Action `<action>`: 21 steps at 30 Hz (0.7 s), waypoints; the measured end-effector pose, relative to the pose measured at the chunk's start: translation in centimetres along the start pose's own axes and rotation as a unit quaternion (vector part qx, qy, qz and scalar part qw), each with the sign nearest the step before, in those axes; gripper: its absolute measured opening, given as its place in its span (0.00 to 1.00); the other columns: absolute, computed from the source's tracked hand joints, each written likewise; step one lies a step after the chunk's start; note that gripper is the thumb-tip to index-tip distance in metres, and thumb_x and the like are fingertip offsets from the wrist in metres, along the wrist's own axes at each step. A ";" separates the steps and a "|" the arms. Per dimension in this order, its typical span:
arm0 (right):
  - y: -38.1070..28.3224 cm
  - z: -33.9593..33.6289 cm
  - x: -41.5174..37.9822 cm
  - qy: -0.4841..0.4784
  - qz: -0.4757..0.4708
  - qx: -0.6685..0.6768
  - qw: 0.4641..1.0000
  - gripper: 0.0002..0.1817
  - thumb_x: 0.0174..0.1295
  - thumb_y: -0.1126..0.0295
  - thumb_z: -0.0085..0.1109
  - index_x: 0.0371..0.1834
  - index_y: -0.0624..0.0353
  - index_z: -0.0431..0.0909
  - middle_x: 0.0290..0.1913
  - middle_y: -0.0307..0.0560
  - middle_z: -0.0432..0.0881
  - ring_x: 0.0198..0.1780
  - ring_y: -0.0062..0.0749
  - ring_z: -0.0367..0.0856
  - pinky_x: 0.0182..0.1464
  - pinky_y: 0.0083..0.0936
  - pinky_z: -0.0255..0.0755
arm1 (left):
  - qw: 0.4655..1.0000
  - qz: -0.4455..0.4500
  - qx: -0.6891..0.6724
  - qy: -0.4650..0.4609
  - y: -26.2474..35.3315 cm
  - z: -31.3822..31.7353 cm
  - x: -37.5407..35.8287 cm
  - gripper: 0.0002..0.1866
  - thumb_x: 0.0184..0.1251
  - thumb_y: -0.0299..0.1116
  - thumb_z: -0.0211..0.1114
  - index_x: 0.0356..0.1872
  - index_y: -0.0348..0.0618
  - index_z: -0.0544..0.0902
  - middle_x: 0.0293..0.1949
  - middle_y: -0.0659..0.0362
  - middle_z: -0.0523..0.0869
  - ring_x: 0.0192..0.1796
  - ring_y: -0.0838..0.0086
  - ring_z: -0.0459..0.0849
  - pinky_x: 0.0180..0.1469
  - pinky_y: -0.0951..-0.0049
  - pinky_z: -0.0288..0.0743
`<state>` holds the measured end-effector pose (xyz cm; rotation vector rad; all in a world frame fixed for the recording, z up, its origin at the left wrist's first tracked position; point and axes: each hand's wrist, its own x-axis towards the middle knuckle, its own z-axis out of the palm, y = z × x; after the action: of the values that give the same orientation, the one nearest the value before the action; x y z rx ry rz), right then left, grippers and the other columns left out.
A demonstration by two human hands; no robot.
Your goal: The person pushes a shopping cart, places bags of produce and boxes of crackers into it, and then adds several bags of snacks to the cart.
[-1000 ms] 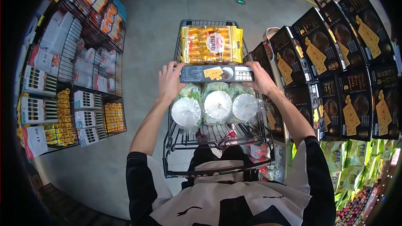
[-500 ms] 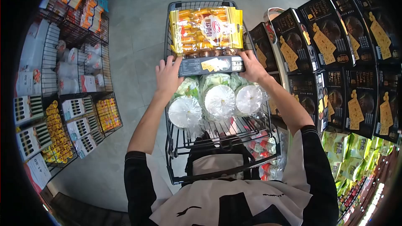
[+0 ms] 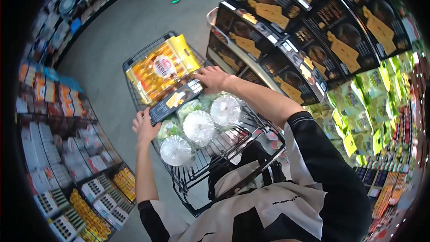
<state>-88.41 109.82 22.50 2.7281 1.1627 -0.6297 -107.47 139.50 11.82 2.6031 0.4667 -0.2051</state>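
Note:
A narrow black cracker box lies across a wire shopping cart. My left hand grips its left end, and at its right end the fingers of my right hand are closed around the corner. Just beyond the box is a yellow bag of packaged snacks. On the near side, three clear-wrapped bundles with green vegetables inside turn their white round ends toward me. The undersides of the box and bag are hidden.
Stacked black cracker cartons rise close on the right, with hanging green snack packets below them. Wire racks of goods line the left side. Grey floor runs between the left racks and the cart.
My view has swung, so the cart now sits tilted and further left, and the cracker cartons fill more of the right. Both hands stay on the cracker box.

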 end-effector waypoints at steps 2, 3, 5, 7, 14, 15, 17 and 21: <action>1.7 0.5 -1.4 0.089 -0.047 0.040 0.994 0.39 0.61 0.59 0.67 0.79 0.43 0.69 0.68 0.51 0.75 0.74 0.50 0.70 0.75 0.49 0.61 | 1.000 0.002 0.005 0.000 1.4 -1.4 -0.7 0.47 0.57 0.44 0.79 0.79 0.58 0.67 0.74 0.52 0.66 0.75 0.47 0.63 0.76 0.41 0.53; 2.4 0.4 -2.5 0.118 -0.064 0.069 0.989 0.37 0.62 0.60 0.66 0.78 0.44 0.70 0.68 0.51 0.75 0.74 0.50 0.70 0.75 0.48 0.61 | 1.000 -0.001 0.008 0.001 1.9 -1.9 -1.0 0.46 0.58 0.46 0.79 0.79 0.58 0.67 0.75 0.52 0.66 0.77 0.47 0.61 0.77 0.41 0.51; 3.8 0.6 -5.0 0.178 -0.085 0.126 0.972 0.33 0.64 0.63 0.63 0.75 0.48 0.72 0.67 0.53 0.76 0.72 0.51 0.71 0.75 0.47 0.63 | 0.999 0.029 0.009 0.027 2.6 -2.1 -1.4 0.46 0.59 0.46 0.78 0.79 0.58 0.67 0.76 0.51 0.65 0.78 0.47 0.59 0.79 0.41 0.48; 5.6 1.4 -8.4 0.243 -0.093 0.179 0.949 0.29 0.66 0.66 0.61 0.72 0.54 0.74 0.66 0.55 0.76 0.71 0.53 0.73 0.74 0.47 0.66 | 0.998 0.049 0.005 0.033 4.2 -2.6 -1.9 0.45 0.60 0.46 0.77 0.79 0.57 0.67 0.77 0.50 0.64 0.79 0.47 0.58 0.80 0.41 0.46; 11.3 4.0 -24.5 0.313 -0.043 0.266 0.911 0.21 0.71 0.71 0.58 0.67 0.60 0.77 0.65 0.56 0.76 0.71 0.52 0.75 0.75 0.41 0.69 | 0.989 0.147 0.009 0.029 13.0 -3.9 -3.7 0.47 0.61 0.46 0.77 0.81 0.54 0.64 0.79 0.44 0.61 0.81 0.44 0.56 0.81 0.44 0.43; 12.4 4.3 -26.5 0.325 -0.028 0.272 0.905 0.21 0.71 0.71 0.58 0.67 0.60 0.77 0.65 0.55 0.75 0.71 0.52 0.75 0.75 0.40 0.69 | 0.986 0.165 0.012 0.028 14.3 -4.0 -3.6 0.47 0.61 0.46 0.77 0.81 0.55 0.64 0.79 0.44 0.61 0.81 0.44 0.55 0.81 0.44 0.43; 14.4 3.8 -30.3 0.354 0.004 0.292 0.889 0.20 0.72 0.72 0.57 0.66 0.59 0.78 0.66 0.54 0.74 0.71 0.50 0.75 0.74 0.38 0.70 | 0.978 0.207 0.016 0.019 17.8 -4.6 -3.3 0.47 0.60 0.46 0.78 0.81 0.55 0.65 0.79 0.44 0.61 0.82 0.43 0.55 0.82 0.45 0.44; 18.1 -1.0 -37.4 0.483 0.034 0.225 0.845 0.21 0.68 0.75 0.59 0.64 0.58 0.80 0.65 0.55 0.76 0.69 0.51 0.76 0.72 0.39 0.71 | 0.959 0.278 0.032 0.043 27.0 -5.8 -1.9 0.45 0.62 0.44 0.78 0.80 0.54 0.66 0.78 0.43 0.61 0.80 0.43 0.58 0.81 0.47 0.49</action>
<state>-98.43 72.48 37.79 3.5886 1.1068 0.7084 -99.14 119.50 29.02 2.6947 -0.2580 0.0848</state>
